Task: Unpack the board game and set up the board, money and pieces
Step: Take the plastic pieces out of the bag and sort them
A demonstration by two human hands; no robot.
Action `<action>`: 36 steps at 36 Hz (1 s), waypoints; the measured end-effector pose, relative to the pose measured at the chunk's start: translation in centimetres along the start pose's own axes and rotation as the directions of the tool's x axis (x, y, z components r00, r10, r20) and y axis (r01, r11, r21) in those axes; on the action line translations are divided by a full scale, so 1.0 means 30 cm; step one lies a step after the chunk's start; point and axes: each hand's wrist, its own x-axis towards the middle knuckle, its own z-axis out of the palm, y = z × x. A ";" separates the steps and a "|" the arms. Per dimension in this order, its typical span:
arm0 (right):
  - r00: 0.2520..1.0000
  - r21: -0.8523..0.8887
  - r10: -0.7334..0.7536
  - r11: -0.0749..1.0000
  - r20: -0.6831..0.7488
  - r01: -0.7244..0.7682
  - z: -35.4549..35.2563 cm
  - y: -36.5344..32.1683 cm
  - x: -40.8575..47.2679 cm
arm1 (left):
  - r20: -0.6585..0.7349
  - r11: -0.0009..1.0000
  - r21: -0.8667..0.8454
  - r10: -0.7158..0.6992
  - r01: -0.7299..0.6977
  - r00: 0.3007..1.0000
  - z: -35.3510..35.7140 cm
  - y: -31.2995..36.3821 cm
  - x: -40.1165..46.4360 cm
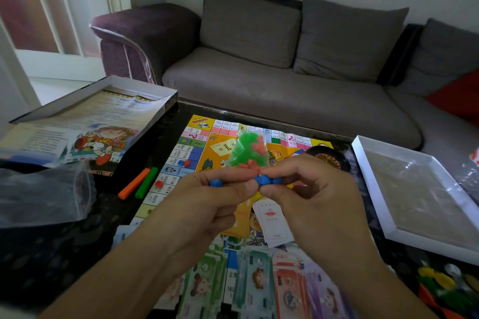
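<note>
Sorting the little playing pieces, with board and money already out.

The board (197, 147) lies open on the dark table (64, 248), money (259, 285) fanned along its near edge, the box lid (85, 124) to the left and the white tray (425, 194) to the right. Above the board, the left hand (207, 204) and right hand (313, 197) meet, each with fingertips pinched around small blue pieces (264, 180); a bag of green and red pieces (247, 151) sits just behind. Next, I'd guess, they must be parted and set down on the board.
</note>
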 end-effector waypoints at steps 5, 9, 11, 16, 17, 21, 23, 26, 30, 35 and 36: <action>0.999 0.095 0.013 0.995 0.044 -0.017 -0.010 -0.007 0.008 | 0.029 0.998 0.055 0.006 -0.008 1.000 -0.003 0.017 -0.008; 0.996 0.053 0.004 0.999 0.085 -0.009 -0.015 -0.004 0.004 | 0.032 0.992 0.125 0.016 -0.020 0.999 -0.011 0.030 -0.011; 0.994 0.021 -0.001 1.000 0.109 -0.001 -0.017 -0.004 0.005 | 0.029 0.989 0.148 0.016 -0.020 0.999 -0.017 0.036 -0.010; 0.985 -0.048 0.009 0.999 0.173 0.000 -0.018 -0.001 0.015 | 0.028 0.972 0.229 0.040 -0.045 0.999 -0.024 0.046 -0.004; 0.984 -0.057 0.013 0.998 0.179 -0.003 -0.018 -0.001 0.016 | 0.026 0.969 0.244 0.042 -0.048 0.999 -0.024 0.046 -0.004; 0.982 -0.112 0.016 0.994 0.188 0.005 -0.022 -0.005 0.015 | 0.024 0.963 0.262 0.050 -0.055 0.998 -0.026 0.044 -0.007; 0.984 -0.119 0.030 0.993 0.174 -0.009 -0.022 -0.006 0.014 | 0.030 0.968 0.243 0.052 -0.058 0.998 -0.028 0.047 -0.008; 0.985 -0.100 0.077 0.993 0.157 -0.061 -0.019 -0.003 0.008 | 0.060 0.970 0.234 0.052 -0.065 0.997 -0.026 0.051 -0.009; 0.984 -0.019 0.126 0.992 0.128 -0.124 -0.018 -0.005 0.004 | 0.044 0.975 0.210 0.057 -0.065 0.997 -0.027 0.056 -0.003; 0.985 0.188 0.154 0.968 0.078 -0.166 -0.021 -0.014 0.008 | 0.033 0.969 0.229 0.091 -0.096 0.995 -0.030 0.062 -0.002; 0.984 0.211 0.162 0.962 0.072 -0.174 -0.021 -0.016 0.008 | 0.034 0.968 0.232 0.095 -0.101 0.995 -0.030 0.060 -0.004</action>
